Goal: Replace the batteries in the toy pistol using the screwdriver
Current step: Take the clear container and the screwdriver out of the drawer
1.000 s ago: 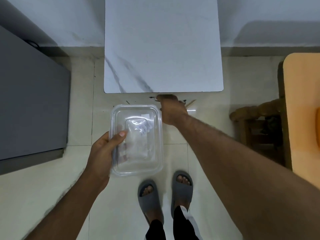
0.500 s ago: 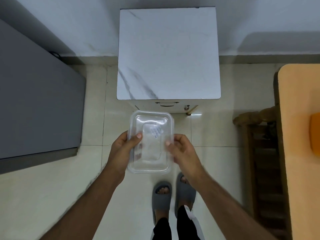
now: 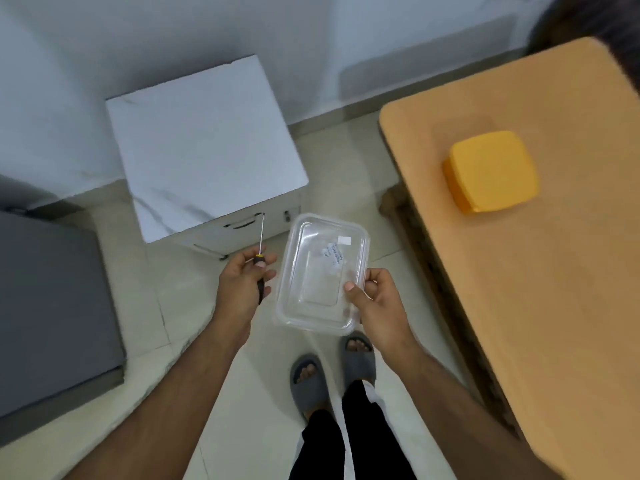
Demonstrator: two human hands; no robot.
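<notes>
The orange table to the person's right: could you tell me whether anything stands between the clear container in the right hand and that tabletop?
Nothing visible does. The right hand holds the clear container over open floor beside the orange table. Its near part looks bare; only a yellow box sits farther back.

Screwdriver (image 3: 259, 261): black handle, yellow collar, silver shaft. Container (image 3: 320, 271): clear plastic. Desk (image 3: 540, 271): tan; box (image 3: 491, 169) on it yellow; cabinet (image 3: 204, 147) top white, grey-veined marble.

At your 2 o'clock: orange tabletop (image 3: 540, 278) | on it: yellow lidded box (image 3: 490, 170) toward its far end | 11 o'clock: white marble-top cabinet (image 3: 204, 150) on tiled floor (image 3: 180, 317)
</notes>
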